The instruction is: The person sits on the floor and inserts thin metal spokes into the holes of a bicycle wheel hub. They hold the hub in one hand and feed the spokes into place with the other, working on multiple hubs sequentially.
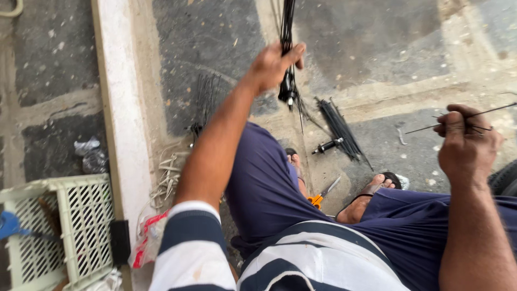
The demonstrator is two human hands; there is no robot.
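Your left hand (272,66) is clenching a hanging bundle of thin black strands (288,64) above the stone floor; your right hand (466,143) is pinching a few loose black strands (484,112) between closed fingers. More black strands (340,129) are lying between your sandalled feet beside orange-handled scissors (322,195). A pale plastic crate (64,226) is sitting far left.

Open stone floor (409,48) far right, free for reaching. Between the knees, crowded: loose pile of black strips (340,128), small black tool (327,145), orange-handled scissors (322,196), sandalled feet. Far centre blocked by hanging black bundle (287,64) gripped in left hand (273,66). Left side hemmed by pale kerb (121,118) and white plastic crate (59,231)
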